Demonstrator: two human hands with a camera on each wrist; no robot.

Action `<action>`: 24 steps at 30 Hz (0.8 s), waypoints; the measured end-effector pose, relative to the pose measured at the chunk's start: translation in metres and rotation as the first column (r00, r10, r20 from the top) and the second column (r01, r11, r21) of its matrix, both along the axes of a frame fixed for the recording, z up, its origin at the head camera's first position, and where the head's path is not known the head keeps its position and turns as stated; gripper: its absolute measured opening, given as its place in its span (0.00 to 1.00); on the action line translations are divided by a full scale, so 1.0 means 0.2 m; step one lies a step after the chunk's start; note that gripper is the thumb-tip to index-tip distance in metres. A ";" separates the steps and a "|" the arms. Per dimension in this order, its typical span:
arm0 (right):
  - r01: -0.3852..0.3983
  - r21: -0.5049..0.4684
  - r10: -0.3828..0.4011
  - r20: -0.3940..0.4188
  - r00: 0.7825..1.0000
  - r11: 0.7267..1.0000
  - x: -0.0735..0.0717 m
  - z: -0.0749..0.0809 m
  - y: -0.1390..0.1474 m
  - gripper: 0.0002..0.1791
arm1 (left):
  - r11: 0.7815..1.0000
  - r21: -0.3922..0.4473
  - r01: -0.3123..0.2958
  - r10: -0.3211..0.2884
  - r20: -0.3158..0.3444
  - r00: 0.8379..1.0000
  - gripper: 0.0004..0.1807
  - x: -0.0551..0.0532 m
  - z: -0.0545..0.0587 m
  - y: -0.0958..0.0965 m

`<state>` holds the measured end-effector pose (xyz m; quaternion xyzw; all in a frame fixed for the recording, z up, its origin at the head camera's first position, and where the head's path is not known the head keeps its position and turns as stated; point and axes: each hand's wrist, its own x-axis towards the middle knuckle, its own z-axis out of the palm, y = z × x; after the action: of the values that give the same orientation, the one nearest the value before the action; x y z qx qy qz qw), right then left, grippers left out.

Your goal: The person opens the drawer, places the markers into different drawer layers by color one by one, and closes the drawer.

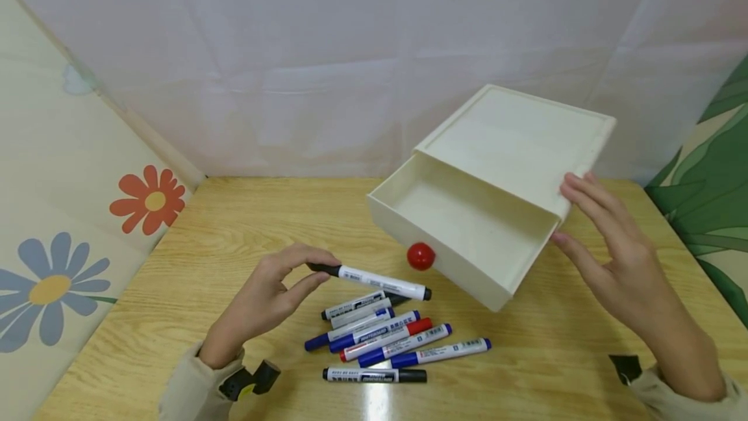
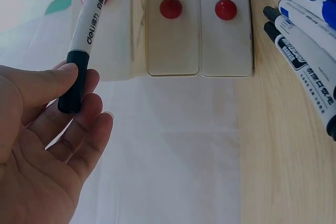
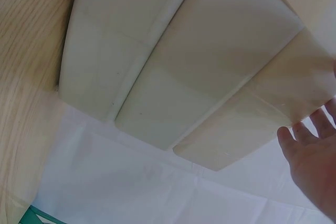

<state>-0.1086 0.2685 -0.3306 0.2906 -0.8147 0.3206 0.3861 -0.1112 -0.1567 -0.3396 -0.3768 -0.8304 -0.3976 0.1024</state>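
Observation:
My left hand [image 1: 265, 294] pinches the black cap end of a white whiteboard marker [image 1: 382, 282] between thumb and fingers, its other end pointing right. A cream drawer box [image 1: 523, 138] stands to the right, its top drawer [image 1: 409, 225] pulled out toward me and bare inside where it shows. A round red knob [image 1: 421, 256] is on that drawer's front. In the left wrist view, two lower drawers [image 2: 173, 48] sit closed. My right hand [image 1: 628, 249] touches the box's right side with extended fingers, the thumb lower, near the drawer's edge.
Several whiteboard markers [image 1: 374, 333] with blue, red and black caps lie in a loose pile on the wooden table [image 1: 274, 213], below the held one. One black-capped marker [image 1: 374, 375] lies nearest me. A white cloth [image 1: 304, 83] hangs behind; flower-patterned fabric [image 1: 52, 180] is at left.

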 end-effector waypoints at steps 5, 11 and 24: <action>0.003 0.000 -0.003 0.004 1.000 1.000 0.00 0.00 0.00 0.38 | 0.999 0.026 0.026 -0.026 -0.007 1.000 0.18 0.00 0.03 0.01; 0.006 -0.003 -0.006 0.006 1.000 1.000 0.00 0.00 0.00 0.38 | 0.998 0.053 0.043 -0.042 -0.028 0.999 0.19 0.00 0.06 0.02; 0.002 -0.007 -0.002 -0.002 1.000 1.000 0.00 0.01 0.00 0.38 | 0.995 0.084 0.056 -0.050 -0.070 0.996 0.20 -0.02 0.11 0.06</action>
<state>-0.1083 0.2679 -0.3294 0.2886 -0.8135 0.3229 0.3881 -0.1157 -0.1439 -0.3171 -0.4075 -0.7980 -0.4225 0.1362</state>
